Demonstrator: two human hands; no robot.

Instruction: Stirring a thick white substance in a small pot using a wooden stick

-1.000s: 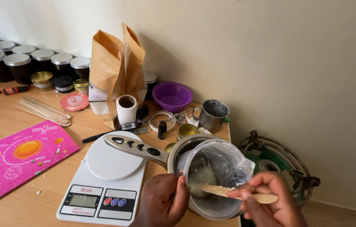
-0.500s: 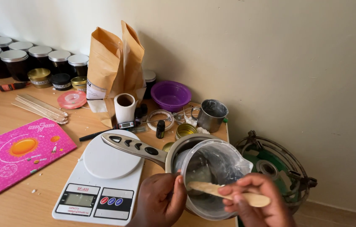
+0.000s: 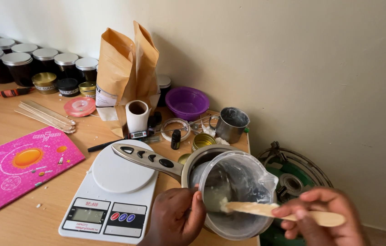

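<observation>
— What do we have in our hands?

— Our left hand (image 3: 177, 218) grips the near rim of the clear plastic cup (image 3: 238, 196), fingers curled against its outer wall and the thumb hooked over the edge. The cup sits inside the steel saucepan (image 3: 193, 161), whose handle reaches out over the white kitchen scale (image 3: 111, 191).

— And the other hand?

— Our right hand (image 3: 325, 218) pinches the far end of the wooden stick (image 3: 275, 212) between thumb and fingertips, which close together on it. The stick runs leftward across the cup's rim, and its tip lies down in the cup, touching a small pale lump in the cloudy liquid, just beside our left thumb.

— What lies around us?

— On the wooden table (image 3: 1, 123) a pink booklet (image 3: 15, 168) lies left of the scale. Two brown paper bags (image 3: 127, 68) stand by the wall, with a purple bowl (image 3: 186, 102) and a metal mug (image 3: 231, 124) to their right and dark lidded jars (image 3: 29, 64) to their left. A green burner (image 3: 293, 182) stands low beyond the table's edge.
</observation>
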